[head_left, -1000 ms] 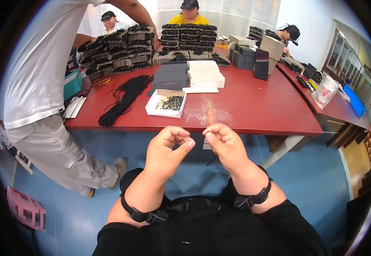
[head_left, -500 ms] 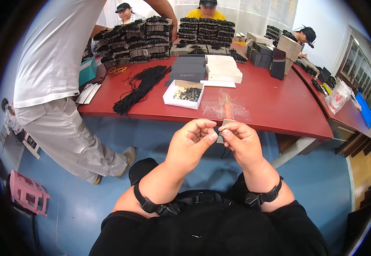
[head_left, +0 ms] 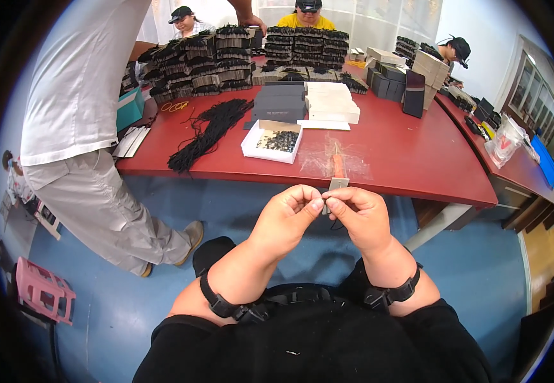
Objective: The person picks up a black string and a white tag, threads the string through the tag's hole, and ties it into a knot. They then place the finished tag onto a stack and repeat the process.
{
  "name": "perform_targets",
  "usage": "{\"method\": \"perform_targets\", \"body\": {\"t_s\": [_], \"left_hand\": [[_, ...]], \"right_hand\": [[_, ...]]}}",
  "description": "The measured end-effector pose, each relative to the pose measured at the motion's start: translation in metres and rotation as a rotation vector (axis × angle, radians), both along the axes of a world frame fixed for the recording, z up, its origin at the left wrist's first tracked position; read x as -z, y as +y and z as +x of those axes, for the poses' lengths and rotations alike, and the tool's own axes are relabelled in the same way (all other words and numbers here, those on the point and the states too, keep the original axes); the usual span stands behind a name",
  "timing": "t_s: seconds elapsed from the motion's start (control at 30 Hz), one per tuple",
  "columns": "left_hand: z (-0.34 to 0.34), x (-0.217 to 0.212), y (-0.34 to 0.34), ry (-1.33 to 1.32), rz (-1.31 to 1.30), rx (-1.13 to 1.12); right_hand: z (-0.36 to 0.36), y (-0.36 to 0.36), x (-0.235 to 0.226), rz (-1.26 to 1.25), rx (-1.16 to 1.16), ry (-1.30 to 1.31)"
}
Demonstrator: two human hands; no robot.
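gripping a small flat grey card [head_left: 339, 183] in our right hand [head_left: 358, 214], we pinch it between thumb and fingers just in front of the table's near edge. our left hand [head_left: 288, 214] sits beside it at nine o'clock, fingers curled, thumb and forefinger tips drawn near each other; whether they grip anything, we cannot tell. a thin black cord [head_left: 335, 225] dangles under our right fingertips at six o'clock.

from the card, at twelve o'clock, an orange-handled awl with a thin metal spike [head_left: 339, 167] lies on crinkled clear plastic film [head_left: 358, 168] across the smooth red tabletop [head_left: 417, 150]. at ten o'clock we have a shallow white cardboard box [head_left: 267, 153] of tiny dark, shiny pieces, and farther out a tangled bundle of black cords [head_left: 203, 140]. at eleven stands a block of stacked dark grey cards [head_left: 279, 105], touching a cream-white stack [head_left: 331, 105] at twelve.
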State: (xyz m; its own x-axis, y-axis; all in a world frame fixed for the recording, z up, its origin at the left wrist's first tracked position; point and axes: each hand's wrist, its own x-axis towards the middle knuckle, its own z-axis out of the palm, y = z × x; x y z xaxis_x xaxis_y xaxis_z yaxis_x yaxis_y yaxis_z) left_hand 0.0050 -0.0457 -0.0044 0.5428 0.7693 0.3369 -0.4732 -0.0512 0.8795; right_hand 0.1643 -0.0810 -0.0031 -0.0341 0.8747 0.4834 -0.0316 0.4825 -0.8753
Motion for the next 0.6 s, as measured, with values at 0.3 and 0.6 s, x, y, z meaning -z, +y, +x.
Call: {"method": "perform_targets", "body": {"t_s": [0.3,0.6], "left_hand": [[-0.011,0.002,0.007,0.38,0.48,-0.36],[-0.02,-0.005,0.004,0.482,0.59,-0.434]], "right_hand": [[0.004,0.006,0.001,-0.067,-0.096,0.032],[0.005,0.0,-0.002,-0.16,-0.014,-0.16]]}}
